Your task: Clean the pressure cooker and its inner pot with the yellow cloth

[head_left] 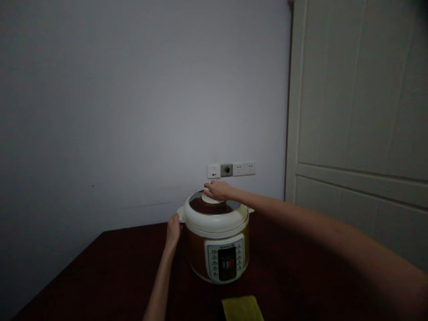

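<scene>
An electric pressure cooker (197, 249) with a white lid rim, a gold-brown body and a front control panel (224, 258) stands upright on the dark red table. My right hand (217, 191) is closed around the lid's white top handle (210, 199), reaching across from the right. At the cooker's left side, my left hand (174, 229) grips the white side handle (181, 214). The lid sits on the body. Part of the right side is hidden behind my right forearm.
A yellow cloth (242, 308) lies on the table (133, 263) in front of the cooker. Wall sockets (244, 169) and a grey switch plate (226, 170) are on the pale wall behind. A panelled white door or cabinet front (361, 133) stands at the right.
</scene>
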The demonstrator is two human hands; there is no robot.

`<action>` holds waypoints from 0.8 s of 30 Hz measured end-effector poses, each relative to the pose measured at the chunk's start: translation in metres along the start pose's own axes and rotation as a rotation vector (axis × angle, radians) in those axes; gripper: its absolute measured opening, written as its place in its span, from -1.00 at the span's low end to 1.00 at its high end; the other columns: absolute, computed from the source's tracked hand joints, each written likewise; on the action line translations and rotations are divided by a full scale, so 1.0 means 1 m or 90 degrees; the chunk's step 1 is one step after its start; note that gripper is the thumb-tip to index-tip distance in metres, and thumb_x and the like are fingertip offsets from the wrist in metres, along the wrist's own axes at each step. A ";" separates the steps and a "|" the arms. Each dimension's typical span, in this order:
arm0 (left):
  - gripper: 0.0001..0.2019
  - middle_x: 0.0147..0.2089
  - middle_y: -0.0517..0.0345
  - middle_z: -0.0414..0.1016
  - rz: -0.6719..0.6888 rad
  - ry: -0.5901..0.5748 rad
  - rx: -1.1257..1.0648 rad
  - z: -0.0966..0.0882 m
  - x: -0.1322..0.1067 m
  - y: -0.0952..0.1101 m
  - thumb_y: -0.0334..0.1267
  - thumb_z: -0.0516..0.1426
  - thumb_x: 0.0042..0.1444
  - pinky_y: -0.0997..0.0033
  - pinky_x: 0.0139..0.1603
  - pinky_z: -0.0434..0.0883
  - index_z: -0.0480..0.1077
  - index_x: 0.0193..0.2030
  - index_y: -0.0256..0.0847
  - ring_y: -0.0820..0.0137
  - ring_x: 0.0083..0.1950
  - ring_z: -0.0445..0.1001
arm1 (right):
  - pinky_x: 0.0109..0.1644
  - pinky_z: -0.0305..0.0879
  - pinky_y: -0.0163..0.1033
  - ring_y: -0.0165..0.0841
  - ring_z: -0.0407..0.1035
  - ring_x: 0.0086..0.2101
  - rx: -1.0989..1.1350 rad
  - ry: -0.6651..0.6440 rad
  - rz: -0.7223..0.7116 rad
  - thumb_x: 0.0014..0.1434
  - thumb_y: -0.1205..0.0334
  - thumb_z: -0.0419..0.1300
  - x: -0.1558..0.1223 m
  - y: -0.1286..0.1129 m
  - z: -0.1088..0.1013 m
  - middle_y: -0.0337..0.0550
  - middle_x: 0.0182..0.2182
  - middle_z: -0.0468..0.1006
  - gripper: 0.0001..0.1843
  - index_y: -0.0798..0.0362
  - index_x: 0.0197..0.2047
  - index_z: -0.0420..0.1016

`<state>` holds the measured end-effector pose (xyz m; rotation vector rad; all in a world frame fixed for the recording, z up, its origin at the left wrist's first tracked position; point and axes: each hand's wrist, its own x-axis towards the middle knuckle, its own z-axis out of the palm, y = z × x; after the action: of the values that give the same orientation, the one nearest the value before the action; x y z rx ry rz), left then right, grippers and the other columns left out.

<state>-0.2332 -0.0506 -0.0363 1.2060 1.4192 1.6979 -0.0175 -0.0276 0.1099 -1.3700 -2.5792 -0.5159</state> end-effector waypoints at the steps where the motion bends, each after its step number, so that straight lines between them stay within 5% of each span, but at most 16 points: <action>1: -0.54 -0.55 0.20 0.29 -0.001 0.004 0.001 0.000 0.001 0.000 0.19 -0.06 -0.15 0.39 -0.49 0.25 0.30 -0.48 -0.22 0.38 -0.51 0.29 | -0.18 0.29 -0.11 -0.12 0.42 -0.15 0.003 0.000 -0.002 0.28 -0.10 -0.18 0.000 0.001 0.000 0.15 -0.09 0.47 -0.47 0.06 0.07 0.31; 11: -0.57 -0.53 0.19 0.32 0.013 0.003 0.016 -0.001 0.002 -0.001 0.14 -0.07 -0.13 0.36 -0.43 0.30 0.30 -0.48 -0.22 0.35 -0.45 0.34 | -0.12 0.26 -0.16 -0.13 0.40 -0.09 0.087 0.034 -0.014 0.27 -0.11 -0.14 0.001 0.018 -0.010 0.12 -0.06 0.50 -0.46 0.08 0.08 0.35; 24: -0.65 -0.46 0.07 0.41 -0.002 0.003 0.015 -0.003 0.003 0.001 0.01 -0.07 -0.06 0.30 -0.35 0.36 0.33 -0.45 -0.23 0.27 -0.37 0.40 | -0.04 0.23 -0.23 -0.23 0.40 -0.11 0.264 0.155 0.023 0.28 0.04 -0.07 0.016 0.074 -0.029 0.05 -0.05 0.52 -0.56 0.14 -0.04 0.47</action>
<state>-0.2367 -0.0489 -0.0349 1.2124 1.4477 1.6869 0.0345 0.0117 0.1579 -1.1309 -2.2922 -0.1185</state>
